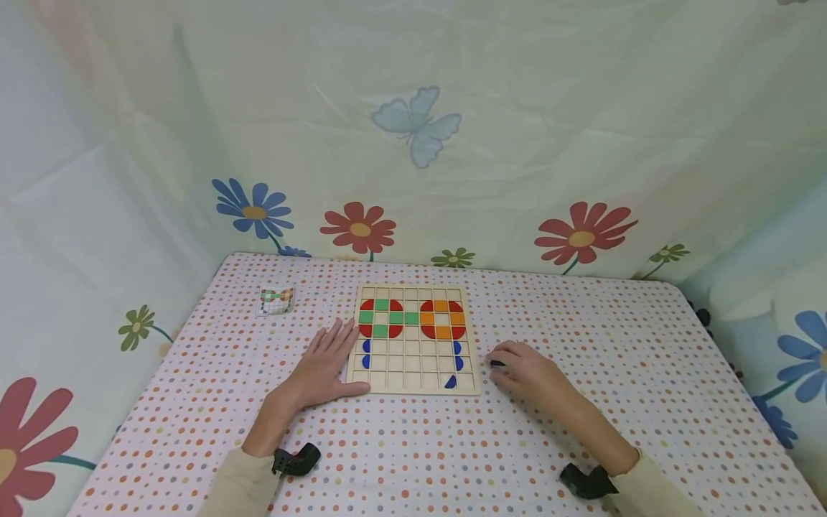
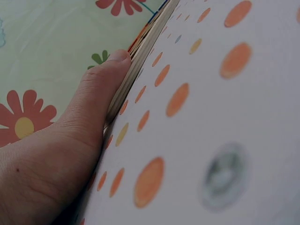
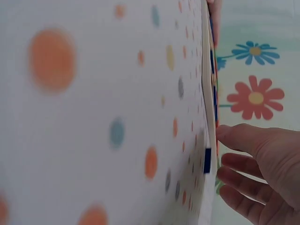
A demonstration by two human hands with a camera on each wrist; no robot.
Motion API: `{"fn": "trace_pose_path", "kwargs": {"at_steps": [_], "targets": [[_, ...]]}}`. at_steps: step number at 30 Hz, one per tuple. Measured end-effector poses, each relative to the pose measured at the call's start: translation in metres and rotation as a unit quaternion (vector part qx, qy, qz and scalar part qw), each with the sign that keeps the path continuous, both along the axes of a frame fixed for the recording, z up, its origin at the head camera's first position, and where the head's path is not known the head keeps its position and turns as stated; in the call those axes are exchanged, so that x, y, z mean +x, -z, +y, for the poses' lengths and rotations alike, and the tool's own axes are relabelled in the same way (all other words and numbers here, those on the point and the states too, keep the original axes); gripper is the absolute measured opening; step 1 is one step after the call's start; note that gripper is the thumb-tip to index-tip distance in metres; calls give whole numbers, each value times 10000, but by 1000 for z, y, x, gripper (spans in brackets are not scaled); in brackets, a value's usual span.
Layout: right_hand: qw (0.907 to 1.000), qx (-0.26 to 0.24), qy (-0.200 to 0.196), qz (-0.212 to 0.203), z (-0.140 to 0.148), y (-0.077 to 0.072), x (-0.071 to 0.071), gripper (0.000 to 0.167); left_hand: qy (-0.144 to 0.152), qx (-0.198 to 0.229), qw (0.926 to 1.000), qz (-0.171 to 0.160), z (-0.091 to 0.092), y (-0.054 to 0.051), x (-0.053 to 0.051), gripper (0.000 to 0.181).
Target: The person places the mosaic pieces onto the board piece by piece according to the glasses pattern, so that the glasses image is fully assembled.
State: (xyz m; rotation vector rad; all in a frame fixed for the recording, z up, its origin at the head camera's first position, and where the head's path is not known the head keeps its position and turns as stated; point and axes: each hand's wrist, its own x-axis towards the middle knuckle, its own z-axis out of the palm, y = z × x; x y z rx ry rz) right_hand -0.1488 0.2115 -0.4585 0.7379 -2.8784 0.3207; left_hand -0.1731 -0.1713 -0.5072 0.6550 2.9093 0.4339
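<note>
A wooden grid board [image 1: 395, 378] lies on the table, partly filled with red, green, orange and blue tiles. My left hand [image 1: 323, 366] rests flat at its left edge, fingers spread; in the left wrist view the thumb [image 2: 96, 89] lies along the board's edge. To the right of the board, my right hand [image 1: 526, 370] hovers low with bent fingers about a small dark blue tile [image 3: 207, 161]. That tile shows apart from the fingertips in the right wrist view. One blue tile [image 1: 450, 382] sits tilted in the board's bottom row.
A small printed pattern card [image 1: 276, 301] lies at the back left of the table. The dotted cloth [image 1: 413, 459] covers the tabletop, and a flowered curtain [image 1: 504, 143] hangs behind and at both sides.
</note>
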Motion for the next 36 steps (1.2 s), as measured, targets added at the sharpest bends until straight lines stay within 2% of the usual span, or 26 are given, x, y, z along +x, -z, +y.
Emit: {"fn": "trace_pose_path", "kwargs": {"at_steps": [3, 7, 17, 30, 36], "targets": [[9998, 23, 180, -89, 8, 2, -1, 26, -2, 25, 10000, -13, -1, -1, 0, 111], [9997, -29, 210, -97, 15, 6, -3, 26, 2, 87, 10000, -21, -1, -1, 0, 111], [9993, 33, 168, -346, 10, 2, -4, 24, -37, 122, 9999, -83, -1, -2, 1, 110], [9993, 16, 109, -360, 9, 8, -9, 18, -5, 189, 9998, -102, 0, -2, 2, 110], [9994, -27, -39, -338, 9, 7, -13, 17, -10, 244, 9997, -69, -1, -2, 2, 110]]}}
